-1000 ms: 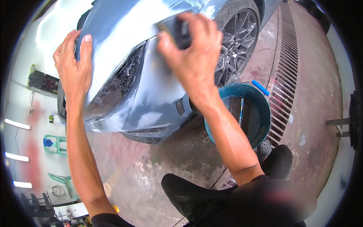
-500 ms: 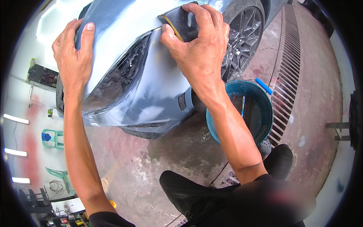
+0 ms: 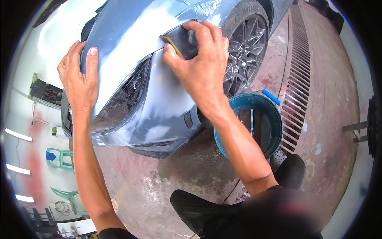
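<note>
My left hand (image 3: pixel 81 79) lies on the edge of the car's grey and white hood (image 3: pixel 131 44), its thumb stretched along the panel and its fingers over the side. In my right hand (image 3: pixel 205 67) is a dark sheet of sandpaper (image 3: pixel 181 40) around a pad with a yellow edge. It presses on the panel just above the upper tip of the headlight (image 3: pixel 123 93). The thumb is at the near edge of the pad, and the fingers reach over its far side. Patchy white and grey coats cover the bumper (image 3: pixel 159 107) below.
Beneath my right forearm stands a teal bucket (image 3: pixel 276 139) with a blue handle grip, holding dark water and a thin brush-like stick (image 3: pixel 252 121). The car's wheel (image 3: pixel 244 51) is beyond my right hand. A floor grate (image 3: pixel 300 79) runs along the right. Green plastic chairs (image 3: pixel 61 159) stand at left.
The view has shifted, so the car and bucket sit lower in the picture. My right hand and the sandpaper stay near the headlight tip; my left hand keeps its place on the hood edge.
</note>
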Demonstrator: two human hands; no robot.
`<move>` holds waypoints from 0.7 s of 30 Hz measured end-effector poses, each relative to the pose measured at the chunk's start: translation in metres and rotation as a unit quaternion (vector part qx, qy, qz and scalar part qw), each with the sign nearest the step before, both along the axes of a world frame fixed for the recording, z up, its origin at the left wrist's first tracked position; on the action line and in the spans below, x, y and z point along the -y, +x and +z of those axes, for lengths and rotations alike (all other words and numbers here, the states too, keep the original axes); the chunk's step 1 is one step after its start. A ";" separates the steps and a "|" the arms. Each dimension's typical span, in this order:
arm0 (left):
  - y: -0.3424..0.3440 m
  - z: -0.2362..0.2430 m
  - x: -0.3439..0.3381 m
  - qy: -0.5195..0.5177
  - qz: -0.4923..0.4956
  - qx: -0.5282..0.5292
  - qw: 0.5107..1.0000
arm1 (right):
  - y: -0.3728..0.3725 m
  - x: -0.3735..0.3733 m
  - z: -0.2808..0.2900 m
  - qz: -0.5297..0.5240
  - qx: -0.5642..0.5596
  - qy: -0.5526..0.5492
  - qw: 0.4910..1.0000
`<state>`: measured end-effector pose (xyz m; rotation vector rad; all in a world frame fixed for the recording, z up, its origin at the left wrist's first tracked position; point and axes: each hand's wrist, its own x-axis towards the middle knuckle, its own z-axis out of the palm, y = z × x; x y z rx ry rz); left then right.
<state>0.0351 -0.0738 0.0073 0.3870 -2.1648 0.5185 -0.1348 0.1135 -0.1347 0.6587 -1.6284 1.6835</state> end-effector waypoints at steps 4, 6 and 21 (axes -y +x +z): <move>0.003 0.002 -0.003 -0.003 0.007 0.003 1.000 | 0.019 -0.005 -0.004 0.057 -0.032 0.044 0.997; 0.004 0.003 -0.002 -0.007 0.014 0.004 1.000 | -0.006 -0.006 0.004 0.039 -0.009 0.017 0.999; 0.004 0.003 -0.004 -0.013 0.018 0.011 1.000 | -0.019 -0.010 0.003 0.035 0.011 0.022 0.999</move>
